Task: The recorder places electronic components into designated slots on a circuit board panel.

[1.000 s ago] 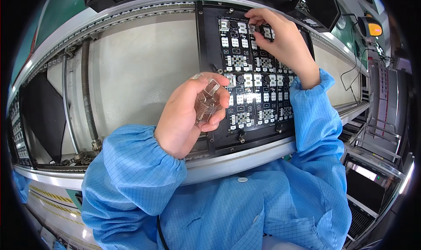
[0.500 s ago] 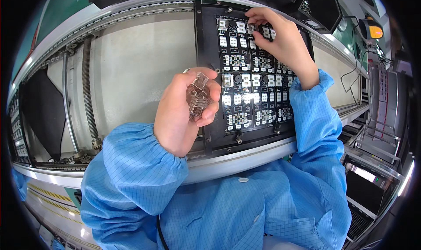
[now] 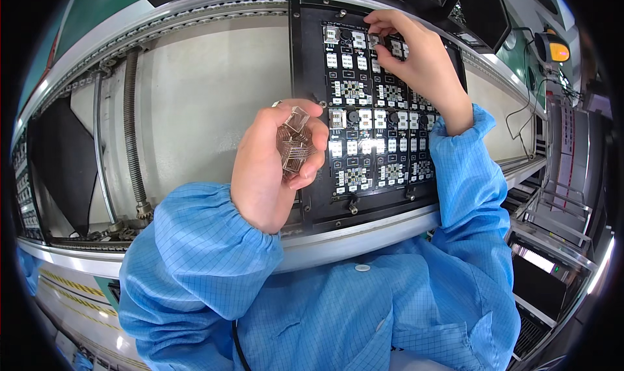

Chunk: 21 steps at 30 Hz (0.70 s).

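My left hand [image 3: 263, 151] is closed around several small clear plastic covers [image 3: 296, 155], held in the palm beside the board panel's left edge. My right hand [image 3: 419, 59] reaches over the far part of the black circuit board panel [image 3: 351, 203]. Its thumb and fingertips curl around a small clear cover [image 3: 374, 41] at a white component; the fingers partly hide it. Similar clear covers sit on white components at the panel's left side, one far [image 3: 331, 35] and one midway down [image 3: 337, 119].
The panel lies in a black frame [image 3: 311, 205] on a conveyor with metal rails [image 3: 364, 238] and a chain along the far side. A ribbed rod [image 3: 133, 130] crosses the conveyor at left. Black equipment [image 3: 478, 16] and an orange-lit device [image 3: 556, 48] stand beyond.
My right fingertips have shifted very slightly at the same far component. My left hand still holds the clear covers, almost unmoved; the whole view has shifted a little.
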### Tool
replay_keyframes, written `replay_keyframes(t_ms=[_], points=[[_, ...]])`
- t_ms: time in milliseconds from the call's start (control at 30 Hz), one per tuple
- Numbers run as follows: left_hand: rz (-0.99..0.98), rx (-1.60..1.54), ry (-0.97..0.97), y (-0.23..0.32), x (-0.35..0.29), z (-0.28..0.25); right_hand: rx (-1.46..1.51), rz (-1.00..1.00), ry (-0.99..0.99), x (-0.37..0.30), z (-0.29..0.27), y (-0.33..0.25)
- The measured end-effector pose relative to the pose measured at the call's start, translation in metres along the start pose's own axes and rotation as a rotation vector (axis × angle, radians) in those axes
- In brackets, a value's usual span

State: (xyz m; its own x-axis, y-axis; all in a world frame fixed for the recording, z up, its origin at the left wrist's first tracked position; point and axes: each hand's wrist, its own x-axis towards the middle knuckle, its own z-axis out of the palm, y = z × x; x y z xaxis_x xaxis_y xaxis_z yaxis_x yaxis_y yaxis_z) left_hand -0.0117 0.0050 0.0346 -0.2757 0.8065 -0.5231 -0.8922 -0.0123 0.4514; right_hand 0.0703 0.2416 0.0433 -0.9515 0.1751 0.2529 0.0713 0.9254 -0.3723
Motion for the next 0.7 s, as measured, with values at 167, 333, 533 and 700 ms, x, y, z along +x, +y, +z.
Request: replay_keyframes(t_ms=[167, 333, 533, 700], points=[[0.004, -0.001, 0.000, 0.000, -0.001, 0.001, -0.023, 0.013, 0.002, 0.000, 0.000, -0.002], [0.005, 0.015, 0.005, -0.001, 0.002, -0.002, -0.156, -0.046, -0.014, -0.003, 0.002, -0.007], [0.018, 0.043, -0.001, -0.003, -0.002, 0.000, -0.257, -0.007, -0.013, -0.009, 0.000, -0.020], [0.060, 0.065, -0.109, -0.008, 0.000, -0.003, -0.263, -0.017, 0.011, -0.005, -0.005, -0.013]])
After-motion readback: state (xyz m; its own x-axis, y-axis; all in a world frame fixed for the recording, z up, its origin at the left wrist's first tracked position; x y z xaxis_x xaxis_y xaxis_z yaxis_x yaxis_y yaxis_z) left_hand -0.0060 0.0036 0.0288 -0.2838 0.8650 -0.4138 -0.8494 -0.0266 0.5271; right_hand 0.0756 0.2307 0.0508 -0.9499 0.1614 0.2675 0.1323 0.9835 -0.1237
